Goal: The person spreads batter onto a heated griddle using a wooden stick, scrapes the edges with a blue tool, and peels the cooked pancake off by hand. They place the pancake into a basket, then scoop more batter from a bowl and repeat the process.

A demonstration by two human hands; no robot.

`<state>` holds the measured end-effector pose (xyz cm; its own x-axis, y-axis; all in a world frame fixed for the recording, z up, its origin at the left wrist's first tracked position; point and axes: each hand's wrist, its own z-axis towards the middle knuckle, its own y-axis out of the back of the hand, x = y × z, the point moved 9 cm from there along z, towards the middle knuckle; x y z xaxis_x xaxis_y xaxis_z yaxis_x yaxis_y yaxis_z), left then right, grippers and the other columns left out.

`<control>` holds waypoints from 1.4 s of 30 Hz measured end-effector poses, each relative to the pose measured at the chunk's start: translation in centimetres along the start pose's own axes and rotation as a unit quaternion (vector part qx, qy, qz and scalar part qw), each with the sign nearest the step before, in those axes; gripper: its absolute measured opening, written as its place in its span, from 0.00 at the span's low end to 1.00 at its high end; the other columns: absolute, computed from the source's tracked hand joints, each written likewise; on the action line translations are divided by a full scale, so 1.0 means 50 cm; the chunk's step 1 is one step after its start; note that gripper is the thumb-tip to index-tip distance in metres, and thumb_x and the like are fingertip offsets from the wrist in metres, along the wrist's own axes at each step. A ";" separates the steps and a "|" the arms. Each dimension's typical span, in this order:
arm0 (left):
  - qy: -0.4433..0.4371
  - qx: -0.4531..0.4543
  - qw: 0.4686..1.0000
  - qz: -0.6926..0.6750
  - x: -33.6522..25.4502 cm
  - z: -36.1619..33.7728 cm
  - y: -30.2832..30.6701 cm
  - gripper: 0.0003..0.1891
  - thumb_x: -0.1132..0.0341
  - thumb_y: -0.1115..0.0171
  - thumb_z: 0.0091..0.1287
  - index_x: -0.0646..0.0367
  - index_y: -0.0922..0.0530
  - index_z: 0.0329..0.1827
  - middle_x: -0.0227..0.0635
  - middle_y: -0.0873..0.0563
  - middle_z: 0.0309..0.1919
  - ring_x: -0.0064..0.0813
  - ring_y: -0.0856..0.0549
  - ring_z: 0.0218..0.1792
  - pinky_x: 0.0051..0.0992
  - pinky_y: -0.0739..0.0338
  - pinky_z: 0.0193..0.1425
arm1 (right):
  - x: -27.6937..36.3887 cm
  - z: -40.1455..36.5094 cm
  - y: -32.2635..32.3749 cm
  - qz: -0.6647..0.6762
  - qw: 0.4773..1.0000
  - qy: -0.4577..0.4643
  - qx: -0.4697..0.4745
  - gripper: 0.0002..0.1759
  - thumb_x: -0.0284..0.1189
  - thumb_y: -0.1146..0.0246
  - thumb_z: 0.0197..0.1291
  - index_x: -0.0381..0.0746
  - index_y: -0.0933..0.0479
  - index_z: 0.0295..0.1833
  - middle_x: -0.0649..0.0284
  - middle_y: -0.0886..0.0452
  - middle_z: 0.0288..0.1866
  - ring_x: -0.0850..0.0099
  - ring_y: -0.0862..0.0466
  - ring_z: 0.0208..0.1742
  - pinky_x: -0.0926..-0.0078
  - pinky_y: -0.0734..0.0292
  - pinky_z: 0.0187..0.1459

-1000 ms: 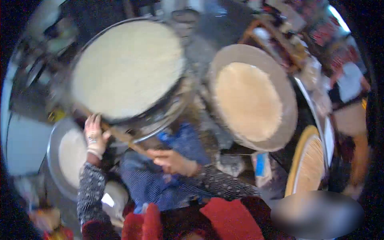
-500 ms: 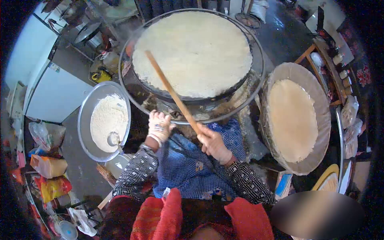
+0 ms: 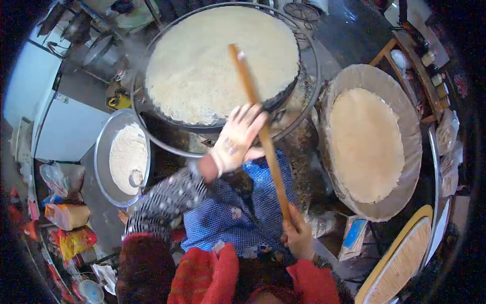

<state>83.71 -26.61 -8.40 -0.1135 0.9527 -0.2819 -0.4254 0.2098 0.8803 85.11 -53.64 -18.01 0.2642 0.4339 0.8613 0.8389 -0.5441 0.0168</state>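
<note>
My right hand [image 3: 298,237] is closed round the lower end of a long wooden stick [image 3: 275,175]. The stick slants up and to the left, its far tip overlapping the big round griddle [image 3: 223,124]. A wide, pale sheet of batter [image 3: 217,61] covers that griddle nearly to its edge. My left hand [image 3: 238,139], in a thin whitish glove, reaches across to the stick's middle. Its fingers are stretched out and spread, fingertips right at the wood. A metal ring [image 3: 167,148] surrounds the griddle in front of my hands.
A metal basin [image 3: 101,167] of pale batter with a ladle [image 3: 135,177] stands at left. On the right is a cloth-lined oval tray [image 3: 407,129] bearing thin round pancakes [image 3: 367,147]. A yellow-rimmed round board [image 3: 400,253] leans at lower right; bags [image 3: 73,238] lie at left.
My left hand has moved right and up from the griddle's near edge to the stick. My right hand has drawn down and right, and the stick stands steeper, its tip further right.
</note>
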 end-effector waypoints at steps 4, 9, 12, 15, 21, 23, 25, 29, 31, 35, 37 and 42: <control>-0.096 0.110 0.986 0.081 0.049 0.181 -0.219 0.49 0.42 0.30 0.42 0.68 0.33 0.64 0.55 0.31 0.64 0.51 0.35 0.69 0.40 0.42 0.74 | 0.008 0.037 -0.005 0.161 0.982 -0.084 -0.046 0.29 0.35 0.48 0.72 0.43 0.42 0.75 0.73 0.35 0.18 0.83 0.37 0.15 0.82 0.40 0.17; -0.089 0.190 0.965 0.157 0.183 0.238 -0.192 0.36 0.42 0.31 0.43 0.63 0.23 0.47 0.46 0.22 0.51 0.49 0.27 0.61 0.39 0.35 0.68 | 0.064 0.175 -0.047 0.219 0.969 -0.087 0.077 0.29 0.40 0.52 0.74 0.51 0.46 0.77 0.76 0.43 0.14 0.84 0.43 0.13 0.83 0.45 0.16; -0.014 0.168 0.971 0.169 0.325 0.238 -0.163 0.35 0.43 0.32 0.44 0.63 0.24 0.48 0.47 0.22 0.51 0.50 0.27 0.61 0.39 0.34 0.68 | 0.099 0.257 -0.091 0.311 0.930 -0.097 0.172 0.27 0.40 0.52 0.74 0.58 0.44 0.76 0.78 0.47 0.14 0.85 0.47 0.12 0.84 0.48 0.17; 0.043 0.119 0.973 0.194 0.421 0.199 -0.090 0.34 0.44 0.34 0.47 0.64 0.25 0.49 0.49 0.23 0.53 0.51 0.28 0.62 0.40 0.35 0.69 | 0.156 0.319 -0.157 0.405 0.862 -0.120 0.281 0.26 0.38 0.53 0.74 0.58 0.45 0.76 0.77 0.48 0.14 0.85 0.47 0.12 0.84 0.47 0.16; 0.111 0.067 0.968 0.217 0.553 -0.009 0.029 0.31 0.49 0.39 0.56 0.64 0.29 0.56 0.52 0.25 0.57 0.53 0.31 0.65 0.43 0.36 0.69 | 0.172 0.363 -0.280 0.183 0.931 -0.096 0.300 0.29 0.39 0.46 0.70 0.48 0.41 0.75 0.76 0.36 0.17 0.85 0.39 0.13 0.83 0.42 0.15; 0.131 0.075 0.968 0.201 0.582 -0.109 0.069 0.30 0.52 0.39 0.57 0.63 0.30 0.58 0.52 0.26 0.59 0.53 0.31 0.65 0.43 0.36 0.70 | 0.141 0.359 -0.339 0.150 0.937 -0.090 0.304 0.29 0.38 0.44 0.70 0.48 0.39 0.74 0.76 0.35 0.17 0.84 0.38 0.13 0.83 0.41 0.15; 0.176 0.085 0.953 0.232 0.571 -0.210 0.126 0.27 0.54 0.41 0.57 0.65 0.29 0.55 0.51 0.25 0.58 0.52 0.29 0.64 0.42 0.38 0.70 | 0.118 0.342 -0.392 0.110 0.939 -0.088 0.313 0.28 0.36 0.42 0.68 0.47 0.35 0.72 0.75 0.33 0.19 0.85 0.36 0.15 0.84 0.39 0.17; 0.197 0.063 0.946 0.250 0.481 -0.378 0.162 0.47 0.38 0.39 0.50 0.69 0.35 0.64 0.58 0.30 0.61 0.57 0.33 0.65 0.47 0.41 0.72 | 0.081 0.280 -0.416 -0.001 0.954 0.144 0.264 0.26 0.29 0.39 0.65 0.41 0.32 0.69 0.59 0.16 0.47 0.75 0.17 0.38 0.76 0.22 0.41; 0.190 0.024 0.955 0.227 0.390 -0.329 0.158 0.50 0.34 0.40 0.47 0.69 0.34 0.63 0.56 0.30 0.62 0.58 0.32 0.65 0.47 0.41 0.71 | 0.080 0.205 -0.332 -0.046 0.966 0.067 0.245 0.26 0.30 0.39 0.65 0.39 0.31 0.68 0.55 0.18 0.56 0.73 0.16 0.44 0.74 0.22 0.46; 0.019 0.003 0.999 0.027 0.157 -0.026 0.051 0.52 0.34 0.36 0.38 0.70 0.31 0.60 0.54 0.26 0.58 0.54 0.31 0.65 0.47 0.40 0.71 | -0.026 0.068 -0.113 -0.094 0.988 0.067 0.108 0.27 0.30 0.40 0.65 0.40 0.33 0.70 0.54 0.20 0.59 0.76 0.17 0.38 0.75 0.21 0.41; -0.045 0.053 0.997 -0.027 0.084 0.068 -0.080 0.44 0.42 0.33 0.47 0.70 0.30 0.59 0.54 0.27 0.59 0.55 0.32 0.65 0.44 0.41 0.72 | -0.077 0.026 -0.048 0.018 0.999 -0.035 0.007 0.30 0.27 0.45 0.68 0.45 0.41 0.75 0.66 0.26 0.33 0.80 0.28 0.23 0.79 0.30 0.25; -0.043 0.128 0.990 0.039 0.148 0.079 -0.166 0.44 0.49 0.27 0.36 0.70 0.27 0.56 0.52 0.27 0.61 0.50 0.33 0.68 0.39 0.41 0.75 | -0.071 0.057 -0.116 0.141 0.983 -0.099 0.056 0.32 0.30 0.51 0.72 0.48 0.51 0.78 0.71 0.35 0.19 0.81 0.36 0.15 0.80 0.39 0.16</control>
<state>89.97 -20.41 -16.29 -0.0560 0.9810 -0.1856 -0.1749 0.1733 0.9692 80.65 -49.98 -22.60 0.5728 0.4141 0.7074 0.7624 -0.5861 -0.2742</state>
